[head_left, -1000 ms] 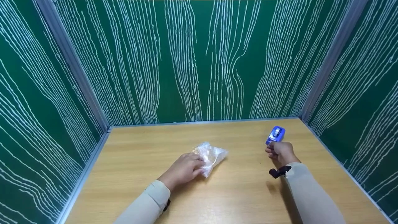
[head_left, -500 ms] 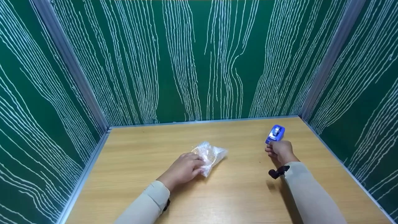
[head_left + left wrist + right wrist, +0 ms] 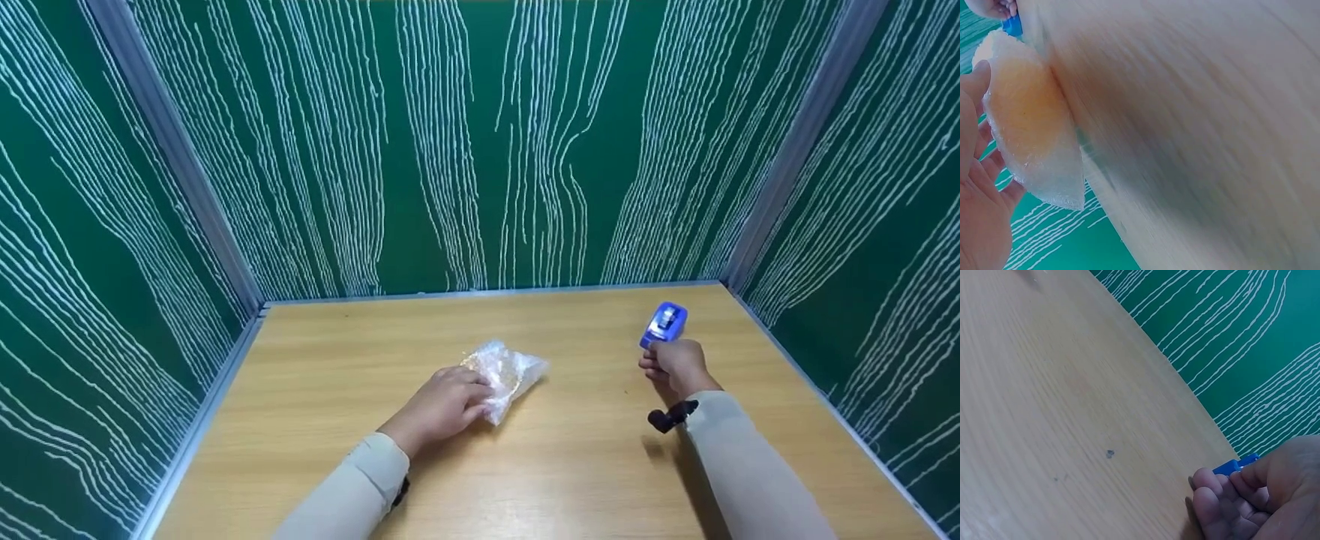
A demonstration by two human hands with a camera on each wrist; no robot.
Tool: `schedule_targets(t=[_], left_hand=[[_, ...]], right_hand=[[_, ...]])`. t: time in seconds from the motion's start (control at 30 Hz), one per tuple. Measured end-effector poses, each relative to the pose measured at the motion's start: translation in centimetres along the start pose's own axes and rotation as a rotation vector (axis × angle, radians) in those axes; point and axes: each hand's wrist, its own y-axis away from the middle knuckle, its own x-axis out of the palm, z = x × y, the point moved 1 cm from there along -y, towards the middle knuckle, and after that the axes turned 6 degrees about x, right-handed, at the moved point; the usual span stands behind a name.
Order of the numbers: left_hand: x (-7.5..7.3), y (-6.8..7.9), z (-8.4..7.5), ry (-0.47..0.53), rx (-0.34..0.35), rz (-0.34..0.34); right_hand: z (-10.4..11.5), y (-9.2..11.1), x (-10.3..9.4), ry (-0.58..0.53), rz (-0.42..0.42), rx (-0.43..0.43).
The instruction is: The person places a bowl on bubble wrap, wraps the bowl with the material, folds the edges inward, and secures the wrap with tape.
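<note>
Left of the table's middle, my left hand (image 3: 442,405) holds a crumpled piece of clear bubble wrap (image 3: 514,379). In the left wrist view the bubble wrap (image 3: 1033,118) has an orange tint at its centre, with the thumb on its near side and the fingers behind it. Toward the back right, my right hand (image 3: 679,364) pinches the near end of a small blue plastic device (image 3: 666,322) with a dark and silver part on top. From the right wrist, only a bit of the blue device (image 3: 1227,468) shows past the curled fingers.
Both hands work over a wooden table (image 3: 337,352) with a metal-edged rim. Green panels (image 3: 517,150) with wavy white lines rise behind and at both sides. A black strap mount (image 3: 673,415) sits on the right wrist.
</note>
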Motion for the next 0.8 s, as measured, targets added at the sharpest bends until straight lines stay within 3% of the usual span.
schedule_targets(t=[0.33, 0.6, 0.8], left_hand=[[0.0, 0.2, 0.2, 0.027, -0.029, -0.001], [0.2, 0.3, 0.3, -0.001, 0.017, -0.036], [0.1, 0.2, 0.3, 0.029, 0.000, -0.031]], right_hand=[[-0.3, 0.3, 0.0, 0.006, 0.021, 0.003], [-0.3, -1.5, 0.2, 0.031, 0.026, -0.041], [0.1, -1.0, -0.4, 0.084, 0.070, 0.005]])
